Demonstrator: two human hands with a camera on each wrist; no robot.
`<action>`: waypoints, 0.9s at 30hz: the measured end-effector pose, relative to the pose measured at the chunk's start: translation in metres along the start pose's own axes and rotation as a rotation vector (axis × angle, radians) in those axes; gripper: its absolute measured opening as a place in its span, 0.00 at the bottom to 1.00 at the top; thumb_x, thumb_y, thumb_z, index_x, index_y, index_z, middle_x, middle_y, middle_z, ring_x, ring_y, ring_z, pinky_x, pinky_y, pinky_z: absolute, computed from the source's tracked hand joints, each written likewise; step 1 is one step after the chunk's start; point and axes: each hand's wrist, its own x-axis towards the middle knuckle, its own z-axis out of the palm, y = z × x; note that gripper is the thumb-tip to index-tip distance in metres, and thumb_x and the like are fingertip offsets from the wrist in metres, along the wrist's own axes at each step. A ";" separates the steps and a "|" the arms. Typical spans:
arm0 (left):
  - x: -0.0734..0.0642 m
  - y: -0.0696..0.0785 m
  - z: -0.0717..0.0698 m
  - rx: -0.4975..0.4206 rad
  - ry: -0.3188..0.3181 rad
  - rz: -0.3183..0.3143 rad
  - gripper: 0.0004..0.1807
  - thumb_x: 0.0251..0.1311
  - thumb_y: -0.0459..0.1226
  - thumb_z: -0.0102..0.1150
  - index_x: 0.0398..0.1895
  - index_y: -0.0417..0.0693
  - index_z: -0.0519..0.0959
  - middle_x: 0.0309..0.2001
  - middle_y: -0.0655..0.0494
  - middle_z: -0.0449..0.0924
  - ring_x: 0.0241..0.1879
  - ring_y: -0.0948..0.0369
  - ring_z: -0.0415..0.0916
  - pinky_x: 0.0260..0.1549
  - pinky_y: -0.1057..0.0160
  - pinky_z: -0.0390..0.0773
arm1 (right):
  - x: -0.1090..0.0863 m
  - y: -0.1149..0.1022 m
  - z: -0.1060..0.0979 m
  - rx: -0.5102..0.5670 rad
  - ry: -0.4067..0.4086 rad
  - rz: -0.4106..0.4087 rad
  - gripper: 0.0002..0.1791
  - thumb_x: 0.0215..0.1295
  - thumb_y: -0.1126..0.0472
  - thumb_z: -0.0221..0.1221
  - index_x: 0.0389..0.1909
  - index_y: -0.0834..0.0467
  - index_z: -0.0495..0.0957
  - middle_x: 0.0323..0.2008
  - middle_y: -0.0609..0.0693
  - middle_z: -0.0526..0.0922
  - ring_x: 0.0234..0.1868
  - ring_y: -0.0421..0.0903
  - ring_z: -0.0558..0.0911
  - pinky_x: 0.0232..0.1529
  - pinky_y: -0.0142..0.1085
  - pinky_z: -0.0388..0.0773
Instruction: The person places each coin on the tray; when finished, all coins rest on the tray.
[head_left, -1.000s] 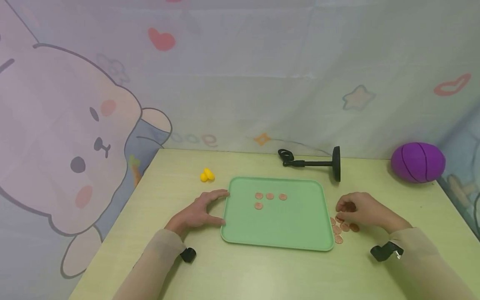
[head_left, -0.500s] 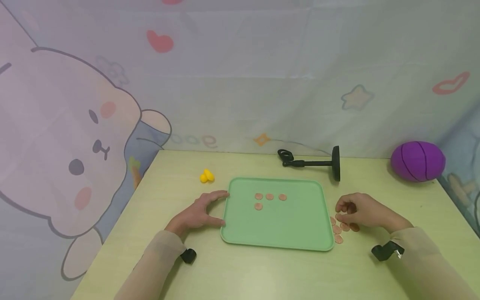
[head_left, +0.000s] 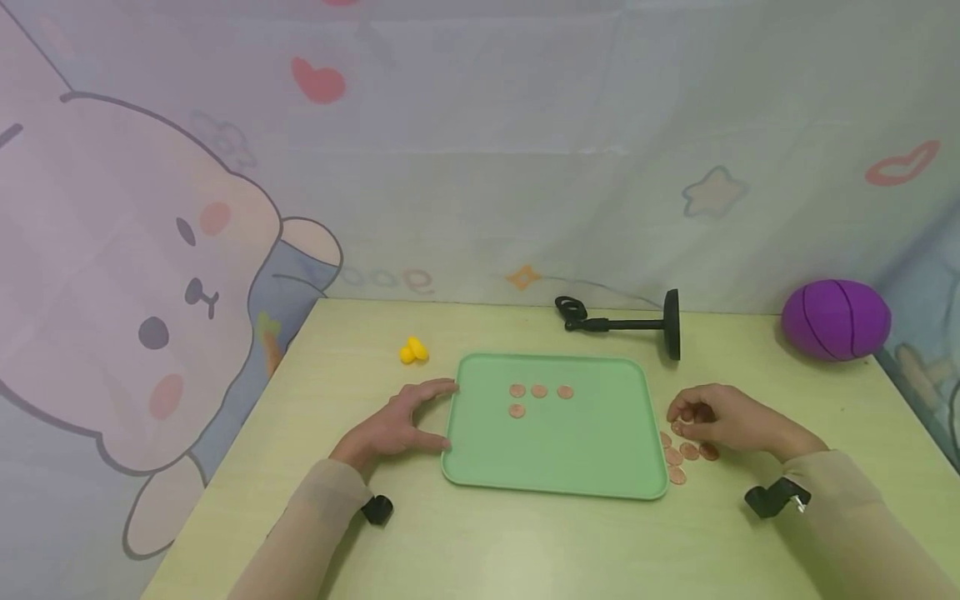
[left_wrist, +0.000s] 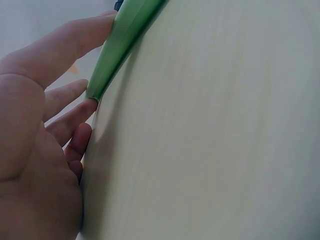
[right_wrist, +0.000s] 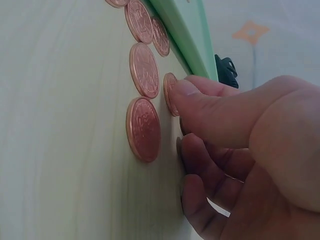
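Observation:
In the head view my left hand (head_left: 393, 423) rests spread against the left side of the green tray (head_left: 555, 467), thumb and fingertips touching its rim. The left wrist view shows the thumb and fingertips against the tray's outer wall (left_wrist: 117, 42). At the tray's right edge my right hand (head_left: 727, 421) pinches a copper-coloured coin (right_wrist: 170, 94) between thumb and index finger, low over the table. Several more coins (right_wrist: 144, 129) lie near it, some close together. On the tray is a row of three coins (head_left: 539, 391), with one coin (head_left: 517, 411) in front of its left end.
Behind the tray a black stand with a round base (head_left: 672, 325) lies on its side. A small yellow toy (head_left: 414, 351) sits at the back left, and a purple ball (head_left: 836, 320) at the back right corner. A printed curtain (head_left: 487, 167) hangs behind the table.
My right hand has shifted slightly left towards the tray, its fingertips on a coin. The left hand, the tray and the coins on it have stayed in place.

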 end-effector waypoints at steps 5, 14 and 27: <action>0.000 0.001 -0.001 0.009 0.000 -0.019 0.49 0.53 0.46 0.82 0.79 0.62 0.68 0.81 0.58 0.58 0.78 0.47 0.49 0.77 0.34 0.47 | 0.000 0.000 -0.001 0.043 -0.045 -0.002 0.13 0.67 0.77 0.61 0.48 0.62 0.82 0.28 0.50 0.81 0.18 0.43 0.81 0.28 0.32 0.78; 0.000 0.000 0.000 0.001 -0.002 -0.016 0.48 0.54 0.44 0.81 0.79 0.61 0.68 0.81 0.57 0.58 0.79 0.47 0.49 0.77 0.33 0.46 | 0.002 -0.011 0.003 -0.048 -0.065 0.027 0.12 0.69 0.77 0.57 0.42 0.56 0.79 0.26 0.47 0.78 0.20 0.40 0.79 0.30 0.32 0.76; -0.001 0.000 0.001 -0.002 0.002 -0.013 0.48 0.54 0.45 0.81 0.79 0.61 0.68 0.81 0.57 0.58 0.79 0.47 0.49 0.77 0.34 0.47 | 0.011 -0.018 0.001 -0.155 -0.095 0.006 0.23 0.52 0.86 0.46 0.33 0.54 0.73 0.20 0.40 0.70 0.15 0.33 0.71 0.28 0.31 0.67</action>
